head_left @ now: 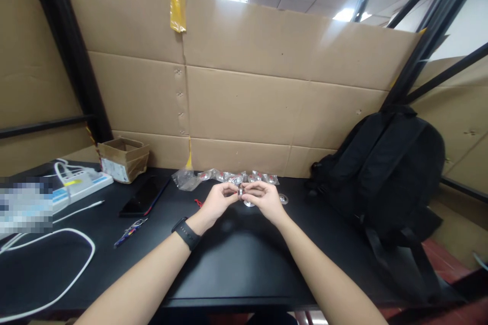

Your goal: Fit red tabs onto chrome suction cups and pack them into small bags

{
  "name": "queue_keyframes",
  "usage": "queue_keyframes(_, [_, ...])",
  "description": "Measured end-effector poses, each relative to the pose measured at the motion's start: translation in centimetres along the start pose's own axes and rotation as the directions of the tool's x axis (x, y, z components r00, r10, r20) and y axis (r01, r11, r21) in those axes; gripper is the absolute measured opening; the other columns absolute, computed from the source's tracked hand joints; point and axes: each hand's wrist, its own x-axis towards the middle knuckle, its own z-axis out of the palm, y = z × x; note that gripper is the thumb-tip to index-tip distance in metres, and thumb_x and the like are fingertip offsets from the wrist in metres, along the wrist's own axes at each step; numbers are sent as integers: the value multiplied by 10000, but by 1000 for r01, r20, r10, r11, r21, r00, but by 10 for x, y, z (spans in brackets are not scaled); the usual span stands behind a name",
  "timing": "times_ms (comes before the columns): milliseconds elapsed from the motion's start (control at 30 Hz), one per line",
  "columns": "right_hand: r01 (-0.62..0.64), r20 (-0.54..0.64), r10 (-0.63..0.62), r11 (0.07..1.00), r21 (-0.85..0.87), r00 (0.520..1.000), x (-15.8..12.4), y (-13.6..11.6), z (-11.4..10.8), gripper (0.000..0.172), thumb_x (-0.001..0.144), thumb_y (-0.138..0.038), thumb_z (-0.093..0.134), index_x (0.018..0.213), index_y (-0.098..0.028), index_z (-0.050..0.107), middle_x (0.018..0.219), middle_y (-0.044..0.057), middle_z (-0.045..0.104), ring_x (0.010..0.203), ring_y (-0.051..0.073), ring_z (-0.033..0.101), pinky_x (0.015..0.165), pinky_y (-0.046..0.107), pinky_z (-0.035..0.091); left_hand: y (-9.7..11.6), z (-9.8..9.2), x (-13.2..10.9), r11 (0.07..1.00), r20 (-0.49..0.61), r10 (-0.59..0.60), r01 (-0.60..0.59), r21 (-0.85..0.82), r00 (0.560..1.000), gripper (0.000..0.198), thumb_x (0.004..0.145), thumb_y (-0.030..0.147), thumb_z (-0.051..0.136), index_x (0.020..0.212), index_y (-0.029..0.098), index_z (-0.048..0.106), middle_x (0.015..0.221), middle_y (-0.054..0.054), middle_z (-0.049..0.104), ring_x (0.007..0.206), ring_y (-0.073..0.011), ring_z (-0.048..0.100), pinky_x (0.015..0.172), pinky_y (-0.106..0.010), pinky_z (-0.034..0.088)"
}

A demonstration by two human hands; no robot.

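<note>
My left hand [218,201] and my right hand [266,199] meet over the middle of the black table. Their fingertips pinch a small shiny metal disc [240,191], turned edge-on and partly covered by the fingers. Another silvery disc [249,203] lies just beneath the hands. Right of my right hand rests a flat round disc with a raised centre [283,198], like a small cymbal. A bit of red cord [198,203] lies left of my left hand. Behind the hands is a row of clear-wrapped metal pieces with red spots [257,176].
A crumpled clear bag [185,180] lies at the back. On the left are an open cardboard box [125,158], a black phone or tablet [145,196], keys [130,232], a white power strip [80,188] and a white cable [93,249]. A black backpack [396,177] stands right; cardboard walls the back.
</note>
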Motion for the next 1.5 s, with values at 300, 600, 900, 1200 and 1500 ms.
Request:
queue_keyframes(300, [-35,3,35,999,-30,999,-2,1,3,291,660,-396,868,811,-176,752,1162,125,740,935,304,757,918,483,595,7,2,-2,953,-120,215,-181,244,969,198,764,224,764,899,181,626,898,-33,714,853,-180,700,834,-294,532])
queue_keyframes(600, [-53,4,54,998,-20,999,-5,-3,8,408,691,-416,852,1002,-187,721,1097,120,761,928,288,759,885,451,606,15,1,-6,854,-94,306,-230,467,947,276,798,130,684,1040,233,603,908,-12,749,923,-209,714,909,-333,486])
queue_keyframes(900, [-151,-18,152,988,43,988,-4,3,13,428,734,-519,797,948,-169,673,860,87,775,746,266,778,615,311,618,20,0,-9,700,-57,349,-221,679,935,149,855,226,686,997,236,643,970,-24,745,974,-232,672,942,-373,378])
queue_keyframes(1200, [-107,-9,108,992,64,994,-4,2,13,373,743,-436,819,993,-180,711,950,91,779,864,254,764,788,378,629,17,-4,-4,659,-1,317,-219,719,949,71,875,223,669,893,249,732,947,-28,741,999,-242,621,925,-365,348])
queue_keyframes(1500, [4,-52,-3,1000,14,999,-1,5,8,373,676,-353,875,983,-187,743,1076,109,768,984,292,743,934,452,585,3,1,-3,878,-97,214,-148,456,972,135,880,304,651,921,213,742,985,-52,748,956,-237,658,882,-332,459])
